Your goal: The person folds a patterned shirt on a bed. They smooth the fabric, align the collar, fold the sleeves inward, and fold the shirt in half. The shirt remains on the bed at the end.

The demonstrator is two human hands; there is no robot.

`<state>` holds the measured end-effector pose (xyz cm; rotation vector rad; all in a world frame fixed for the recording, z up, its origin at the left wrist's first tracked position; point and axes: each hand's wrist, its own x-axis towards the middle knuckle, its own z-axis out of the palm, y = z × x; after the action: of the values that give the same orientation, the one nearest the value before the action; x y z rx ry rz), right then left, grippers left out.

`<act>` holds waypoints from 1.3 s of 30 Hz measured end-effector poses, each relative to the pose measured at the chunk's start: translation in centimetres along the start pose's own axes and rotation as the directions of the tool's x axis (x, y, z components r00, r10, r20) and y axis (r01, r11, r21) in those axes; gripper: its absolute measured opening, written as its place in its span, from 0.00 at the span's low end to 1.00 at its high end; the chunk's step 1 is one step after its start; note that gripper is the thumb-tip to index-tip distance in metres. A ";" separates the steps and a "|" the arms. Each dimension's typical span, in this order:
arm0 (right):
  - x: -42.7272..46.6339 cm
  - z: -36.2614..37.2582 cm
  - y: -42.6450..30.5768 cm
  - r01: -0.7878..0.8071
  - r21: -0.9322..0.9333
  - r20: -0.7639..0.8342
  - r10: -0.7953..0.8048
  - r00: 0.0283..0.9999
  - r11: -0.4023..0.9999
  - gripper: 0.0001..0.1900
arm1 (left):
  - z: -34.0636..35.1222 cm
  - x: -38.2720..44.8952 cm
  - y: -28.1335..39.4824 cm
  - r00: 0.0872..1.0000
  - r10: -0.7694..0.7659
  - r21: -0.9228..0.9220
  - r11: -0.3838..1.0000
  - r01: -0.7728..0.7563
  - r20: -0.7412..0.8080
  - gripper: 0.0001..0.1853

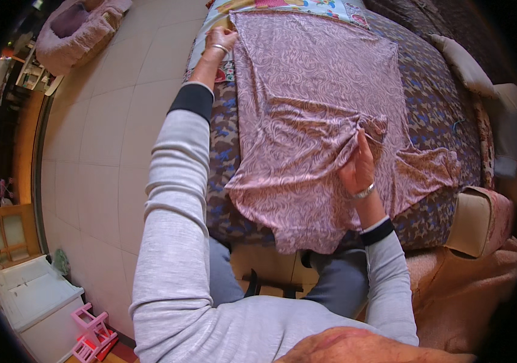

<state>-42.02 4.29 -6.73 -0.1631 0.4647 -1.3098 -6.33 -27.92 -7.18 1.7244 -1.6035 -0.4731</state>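
Observation:
A pink swirl-patterned garment (317, 63) lies spread over a surface covered with camouflage-patterned cloth (435, 104). My left hand (222, 38) pinches the garment's edge near its far left corner. Lower right, my right hand (358, 165) holds a gathered, raised fold of the same garment between thumb and fingers. One sleeve of it lies bunched at the right, and its near edge hangs over the surface's front edge. Each wrist has a silver-coloured bangle or bracelet.
Under the garment's far end lies a colourful printed cloth (326, 10). A beige cushion (465, 66) and a padded box-like piece (476, 222) are at the right. Across the tiled floor on the left stand a fluffy pet bed (74, 36), a white cabinet (36, 290) and a pink plastic stool (90, 326).

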 end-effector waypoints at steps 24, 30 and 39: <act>-7.6 0.2 -6.1 0.347 -0.842 0.138 -0.458 0.878 0.413 0.27 | 6.3 11.1 8.0 0.970 0.219 -0.106 0.967 -0.231 -0.107 0.24; -9.7 -6.7 -7.9 0.133 -0.932 -0.065 -0.518 0.853 0.336 0.19 | 13.7 7.7 12.1 0.933 0.359 -0.107 0.928 -0.357 0.000 0.19; -5.6 -5.8 -7.7 0.340 -0.669 -0.170 -0.582 0.795 0.661 0.27 | 11.5 12.7 4.1 0.889 0.192 -0.059 0.970 -0.237 -0.417 0.17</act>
<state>-52.28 8.46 -7.78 -0.6243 1.2513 -1.6742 -15.27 -42.98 -9.39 1.4267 -1.4102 -0.0769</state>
